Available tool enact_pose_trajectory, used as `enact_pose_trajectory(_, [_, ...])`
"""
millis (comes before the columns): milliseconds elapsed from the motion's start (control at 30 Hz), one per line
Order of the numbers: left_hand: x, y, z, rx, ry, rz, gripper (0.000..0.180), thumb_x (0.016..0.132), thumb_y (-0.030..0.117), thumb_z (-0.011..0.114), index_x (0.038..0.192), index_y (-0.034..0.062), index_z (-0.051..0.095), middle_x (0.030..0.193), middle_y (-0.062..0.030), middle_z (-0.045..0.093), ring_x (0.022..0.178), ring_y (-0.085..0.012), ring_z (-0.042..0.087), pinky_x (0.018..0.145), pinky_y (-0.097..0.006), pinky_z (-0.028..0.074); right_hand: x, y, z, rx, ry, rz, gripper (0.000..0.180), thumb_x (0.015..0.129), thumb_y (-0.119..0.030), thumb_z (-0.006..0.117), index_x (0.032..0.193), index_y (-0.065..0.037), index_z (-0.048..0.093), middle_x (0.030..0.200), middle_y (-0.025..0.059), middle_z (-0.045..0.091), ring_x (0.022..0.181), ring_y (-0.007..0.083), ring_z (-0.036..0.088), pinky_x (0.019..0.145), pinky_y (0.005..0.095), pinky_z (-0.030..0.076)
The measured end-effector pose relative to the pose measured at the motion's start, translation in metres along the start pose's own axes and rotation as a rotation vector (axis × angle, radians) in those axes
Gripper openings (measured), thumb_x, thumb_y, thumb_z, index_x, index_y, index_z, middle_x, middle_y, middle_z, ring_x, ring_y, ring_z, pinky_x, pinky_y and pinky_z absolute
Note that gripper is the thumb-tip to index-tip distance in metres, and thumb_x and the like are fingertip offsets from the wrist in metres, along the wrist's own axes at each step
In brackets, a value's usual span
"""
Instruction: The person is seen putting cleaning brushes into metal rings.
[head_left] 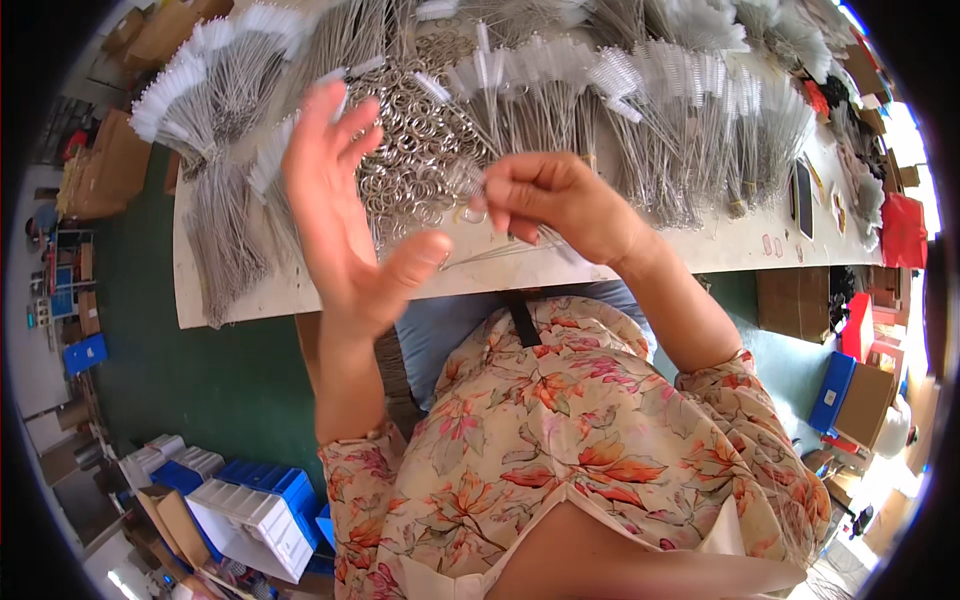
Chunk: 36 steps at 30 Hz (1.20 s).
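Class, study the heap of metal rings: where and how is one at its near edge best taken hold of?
Probably by its rim, pinched between thumb and fingertip, coming from above on the near side. The metal rings are thin and round with open centres, and lie more loosely toward the near edge, leaving fingertips more room. The right hand is close by.

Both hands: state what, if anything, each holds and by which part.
The left hand is open, nothing visibly held. The right hand is pinched, but blur at the fingertips hides what, if anything, it holds and by which part.
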<state>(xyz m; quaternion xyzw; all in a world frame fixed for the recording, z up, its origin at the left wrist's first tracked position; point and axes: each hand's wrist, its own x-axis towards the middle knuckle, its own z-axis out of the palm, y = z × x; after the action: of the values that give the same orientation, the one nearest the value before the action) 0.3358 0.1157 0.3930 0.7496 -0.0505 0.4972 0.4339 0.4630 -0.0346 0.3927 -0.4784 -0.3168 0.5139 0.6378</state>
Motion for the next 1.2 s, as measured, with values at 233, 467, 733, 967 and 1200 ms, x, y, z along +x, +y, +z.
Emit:
enact_pose_trajectory(233, [-0.007, 0.006, -0.004, -0.551, -0.452, -0.423, 0.072, 0.063, 0.023, 0.080, 0.122, 0.0048, 0.043, 0.122, -0.0135, 0.045, 0.110, -0.0253, 0.048, 0.086, -0.035, 0.041, -0.012, -0.007, 0.024, -0.426, -0.071, -0.183, 0.017, 0.091, -0.018, 0.053, 0.088, -0.003, 0.061, 0.066, -0.0014, 0.055, 0.057, 0.0038, 0.044, 0.051, 0.0199, 0.037])
enact_pose_trajectory(467, [-0.024, 0.012, 0.004, -0.222, -0.353, -0.128, 0.020, 0.069, 0.017, 0.075, 0.080, 0.0063, 0.061, 0.083, -0.0041, 0.060, 0.082, -0.0191, 0.055, 0.075, -0.031, 0.044, -0.029, -0.019, 0.017, -0.151, -0.184, 0.237, 0.018, 0.090, -0.018, 0.054, 0.088, -0.001, 0.061, 0.068, -0.0024, 0.057, 0.056, 0.0023, 0.042, 0.049, 0.0197, 0.034])
enact_pose_trajectory(733, [-0.098, -0.004, -0.017, 0.433, -0.318, -0.790, 0.018, 0.080, 0.018, 0.066, 0.087, 0.0018, 0.060, 0.069, -0.0072, 0.059, 0.055, -0.0138, 0.055, 0.053, -0.026, 0.045, -0.123, 0.017, -0.091, -2.013, 0.122, 0.402, 0.005, 0.077, -0.008, 0.058, 0.077, -0.005, 0.062, 0.075, 0.0121, 0.061, 0.070, 0.0321, 0.059, 0.060, 0.0390, 0.045])
enact_pose_trajectory(967, [-0.116, -0.013, -0.010, 0.298, -0.324, -0.805, 0.011, 0.082, 0.009, 0.061, 0.078, 0.0012, 0.054, 0.077, -0.0095, 0.061, 0.065, -0.0125, 0.060, 0.058, -0.027, 0.049, -0.074, 0.047, -0.030, -1.140, 0.180, -0.296, 0.005, 0.078, -0.009, 0.062, 0.083, -0.007, 0.063, 0.081, 0.0071, 0.062, 0.062, 0.0273, 0.060, 0.057, 0.0350, 0.048])
enact_pose_trajectory(1200, [-0.054, 0.017, -0.020, -0.286, -0.165, -0.797, 0.006, 0.083, -0.005, 0.054, 0.087, -0.0038, 0.058, 0.103, -0.0146, 0.058, 0.082, -0.0145, 0.061, 0.071, -0.028, 0.056, -0.019, 0.052, 0.027, -1.058, 0.072, -0.404, 0.007, 0.079, -0.014, 0.061, 0.084, -0.010, 0.064, 0.084, 0.0080, 0.062, 0.065, 0.0247, 0.060, 0.058, 0.0348, 0.047])
